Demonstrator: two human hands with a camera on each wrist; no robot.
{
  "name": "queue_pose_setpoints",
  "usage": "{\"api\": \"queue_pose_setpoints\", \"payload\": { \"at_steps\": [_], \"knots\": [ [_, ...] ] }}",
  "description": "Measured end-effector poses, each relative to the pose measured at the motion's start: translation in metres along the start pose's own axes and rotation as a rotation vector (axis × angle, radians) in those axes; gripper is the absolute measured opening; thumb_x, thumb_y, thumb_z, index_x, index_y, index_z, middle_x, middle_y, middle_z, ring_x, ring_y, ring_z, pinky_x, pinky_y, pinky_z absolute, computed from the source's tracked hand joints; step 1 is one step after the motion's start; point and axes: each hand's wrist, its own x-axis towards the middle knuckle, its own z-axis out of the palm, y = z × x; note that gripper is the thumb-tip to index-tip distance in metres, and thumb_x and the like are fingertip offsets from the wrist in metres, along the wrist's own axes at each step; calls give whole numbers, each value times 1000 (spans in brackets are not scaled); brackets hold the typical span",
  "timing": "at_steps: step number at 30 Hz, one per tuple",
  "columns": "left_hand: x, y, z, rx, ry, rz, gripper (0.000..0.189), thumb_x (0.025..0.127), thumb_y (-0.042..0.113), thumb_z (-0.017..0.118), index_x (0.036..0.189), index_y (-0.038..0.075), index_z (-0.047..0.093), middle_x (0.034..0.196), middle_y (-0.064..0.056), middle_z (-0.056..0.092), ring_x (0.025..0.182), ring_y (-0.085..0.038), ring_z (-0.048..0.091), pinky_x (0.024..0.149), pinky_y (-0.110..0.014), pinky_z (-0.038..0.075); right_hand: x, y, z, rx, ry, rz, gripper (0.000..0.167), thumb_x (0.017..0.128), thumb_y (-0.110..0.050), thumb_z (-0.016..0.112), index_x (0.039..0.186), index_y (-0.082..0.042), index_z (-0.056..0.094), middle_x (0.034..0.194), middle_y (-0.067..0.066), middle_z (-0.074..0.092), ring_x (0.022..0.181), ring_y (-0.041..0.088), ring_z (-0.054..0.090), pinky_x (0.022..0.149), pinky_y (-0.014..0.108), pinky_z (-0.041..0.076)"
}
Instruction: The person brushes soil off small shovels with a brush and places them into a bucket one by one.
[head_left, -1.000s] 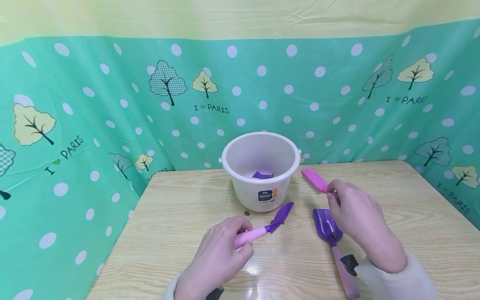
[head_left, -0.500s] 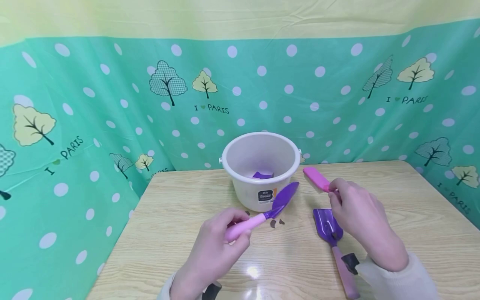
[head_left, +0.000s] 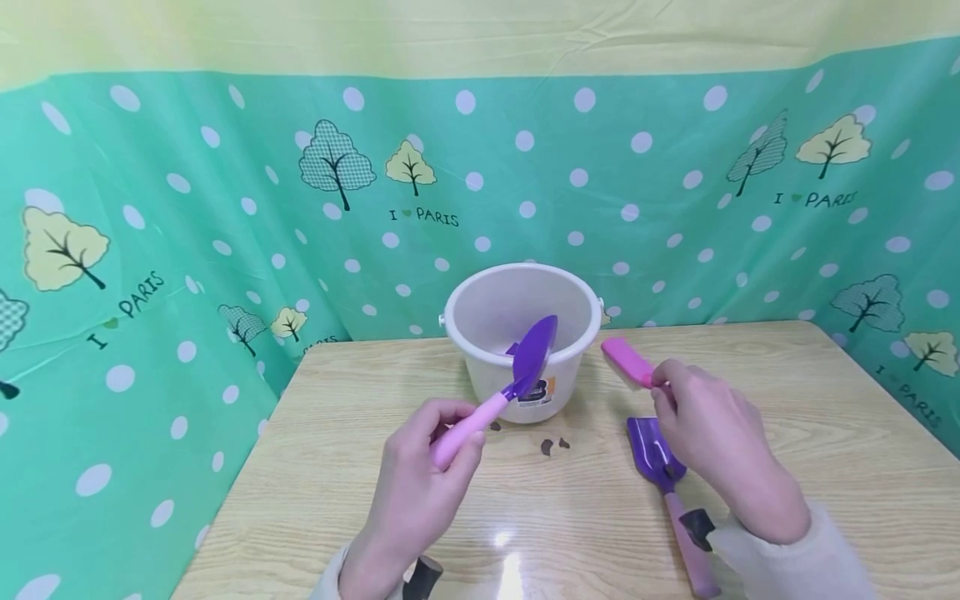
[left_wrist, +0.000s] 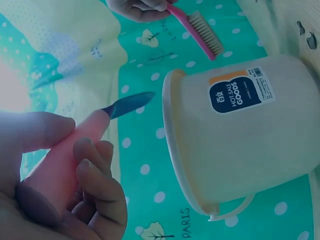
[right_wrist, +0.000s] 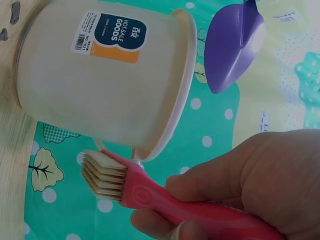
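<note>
My left hand (head_left: 416, 487) grips the pink handle of a garden trowel (head_left: 534, 354). The trowel's purple pointed blade tilts upward and overlaps the mouth of a white bucket (head_left: 487, 383) in the head view. From the right wrist, the blade (right_wrist: 232, 47) shows above the bucket's rim, apart from it. My right hand (head_left: 716, 433) holds a pink brush (head_left: 628, 361) by its handle, right of the bucket. Pale bristles (right_wrist: 105, 175) show in the right wrist view. Beneath the right forearm, a purple shovel (head_left: 648, 446) with a pink handle lies on the table.
Dark crumbs (head_left: 546, 447) lie on the wooden table (head_left: 300, 483) in front of the bucket. Inside it, a purple piece (head_left: 512, 348) is mostly hidden behind the trowel. A green dotted curtain (head_left: 420, 275) hangs behind the table.
The left hand has raised the trowel from near the tabletop to the bucket's mouth, uncovering the crumbs below. My right hand and the brush have barely moved.
</note>
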Motion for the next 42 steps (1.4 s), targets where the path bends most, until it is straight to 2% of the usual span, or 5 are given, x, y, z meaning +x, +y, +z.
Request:
{"api": "queue_pose_setpoints", "payload": {
  "at_steps": [8, 21, 29, 37, 42],
  "knots": [
    [0, -2, 1, 22, 33, -2, 30, 78, -6, 67, 103, 10, 62, 78, 5, 56, 57, -4, 47, 46, -19, 41, 0, 0, 2, -1, 4, -6, 17, 89, -7, 55, 103, -2, 62, 71, 4, 53, 51, 16, 42, 42, 30, 32],
    [10, -4, -2, 43, 64, -33, 29, 78, -6, 67, 102, 8, 63, 80, 4, 59, 63, -7, 51, 53, -22, 46, 1, -2, 2, -1, -3, -3, 16, 89, -7, 56, 103, -2, 62, 71, 3, 53, 52, 16, 42, 42, 29, 33],
    [40, -5, 2, 111, -15, -47, 27, 78, -5, 64, 103, 5, 62, 88, -1, 62, 68, -10, 52, 57, -25, 47, 1, -2, 1, -5, -18, 8, 16, 89, -7, 56, 103, -2, 62, 71, 4, 53, 52, 16, 43, 42, 29, 34],
    [71, -11, 6, 317, -116, 40, 25, 77, -3, 62, 101, 0, 64, 89, -6, 64, 72, -15, 54, 63, -27, 46, 1, -2, 2, -9, -12, -1, 16, 89, -7, 57, 102, -2, 62, 72, 4, 55, 52, 16, 43, 42, 29, 33],
    [88, -16, 12, 398, -230, 66, 21, 80, -1, 62, 101, 1, 65, 91, -7, 66, 78, -16, 58, 68, -28, 49, 1, -3, 3, -5, -16, -1, 15, 88, -7, 57, 102, -2, 62, 72, 4, 55, 51, 16, 42, 42, 29, 33]
  ]
}}
